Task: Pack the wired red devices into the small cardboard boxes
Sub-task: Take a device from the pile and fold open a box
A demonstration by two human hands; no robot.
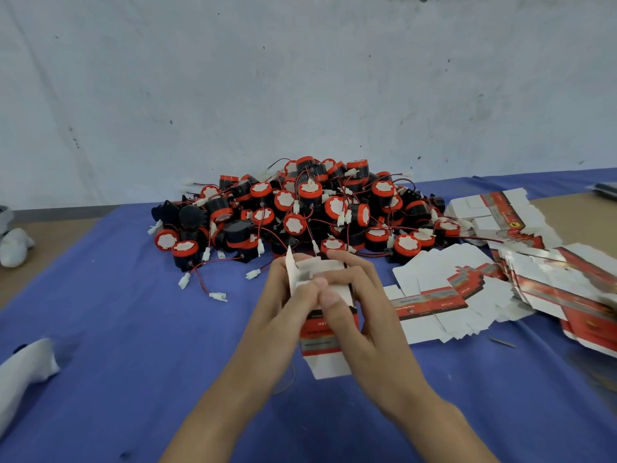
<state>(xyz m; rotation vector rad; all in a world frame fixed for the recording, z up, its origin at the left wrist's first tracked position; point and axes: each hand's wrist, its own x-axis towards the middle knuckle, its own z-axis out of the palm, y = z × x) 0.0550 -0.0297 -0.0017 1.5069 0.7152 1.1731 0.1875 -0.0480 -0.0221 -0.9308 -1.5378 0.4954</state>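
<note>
Both forearms reach in from the near edge and meet over the blue-covered bench (133, 329). The left hand (283, 305) and right hand (364, 315) each close their grip round one small cardboard box (322, 342), held upright, with the thumbs on its open top flaps. Flattened boxes (444, 295) lie to the right. Beyond, the wired red devices (300, 208) sit heaped before the wall (300, 78).

The single head-worn view looks forward and down over the table (133, 329), close above the left hand (283, 309) and right hand (364, 315). It faces a pale wall (300, 78) beyond the table's far edge.
</note>
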